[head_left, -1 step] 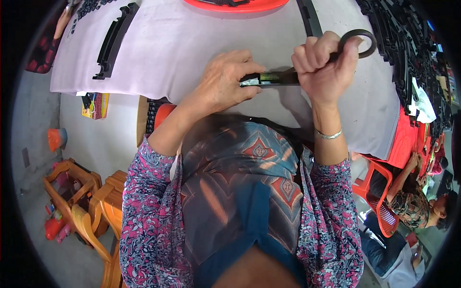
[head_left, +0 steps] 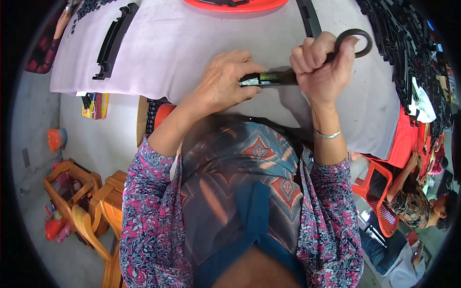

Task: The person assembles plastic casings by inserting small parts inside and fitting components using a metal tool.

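Observation:
A narrow black plastic part (head_left: 279,82) lies over the pale cloth, with a silvery bit and a yellow-green streak near its left end. My left hand (head_left: 226,79) pinches that end between thumb and fingers. My right hand (head_left: 322,67) is closed in a fist at the part's other end, around a pair of scissors (head_left: 369,45); a single black ring handle sticks out beyond the thumb. The fist hides the rest of the scissors, and whether the blades touch the part I cannot tell.
Pale cloth (head_left: 163,53) covers the table. A long black plastic piece (head_left: 115,43) lies at left, another (head_left: 309,19) beyond my right hand. A red tray (head_left: 240,6) stands at the far edge. Black parts (head_left: 403,57) heap up at right. Other people sit at both sides.
My right hand and the ring handle have shifted very slightly to the left. The left hand stays where it was.

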### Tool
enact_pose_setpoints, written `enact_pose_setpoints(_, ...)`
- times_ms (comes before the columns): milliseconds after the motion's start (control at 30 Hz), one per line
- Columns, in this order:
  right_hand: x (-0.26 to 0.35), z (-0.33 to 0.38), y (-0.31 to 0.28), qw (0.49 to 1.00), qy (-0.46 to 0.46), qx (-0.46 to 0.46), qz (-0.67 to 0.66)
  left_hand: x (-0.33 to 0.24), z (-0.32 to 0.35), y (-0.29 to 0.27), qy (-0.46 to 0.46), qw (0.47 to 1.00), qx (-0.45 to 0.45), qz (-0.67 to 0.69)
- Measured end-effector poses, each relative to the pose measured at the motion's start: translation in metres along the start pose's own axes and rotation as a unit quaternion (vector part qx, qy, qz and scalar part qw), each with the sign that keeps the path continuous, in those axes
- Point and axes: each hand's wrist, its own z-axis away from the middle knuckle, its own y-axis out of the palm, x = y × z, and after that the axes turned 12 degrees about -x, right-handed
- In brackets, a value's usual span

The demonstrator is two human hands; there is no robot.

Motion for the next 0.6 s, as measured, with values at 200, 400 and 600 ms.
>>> enact_pose_setpoints(200, -0.007, 0.005, -0.008, 1.000, 0.005, 0.009, 0.023, 0.002, 0.001, 0.001, 0.002, 1.000, -0.001, 0.005)
enact_pose_setpoints(400, -0.013, 0.007, -0.007, 0.999, 0.007, -0.019, 0.041, 0.003, 0.001, 0.002, 0.013, 1.000, -0.007, 0.006)
enact_pose_setpoints(600, 0.019, 0.003, -0.006, 0.998, 0.021, 0.023, -0.056, 0.003, 0.002, 0.001, 0.005, 1.000, -0.002, 0.009)
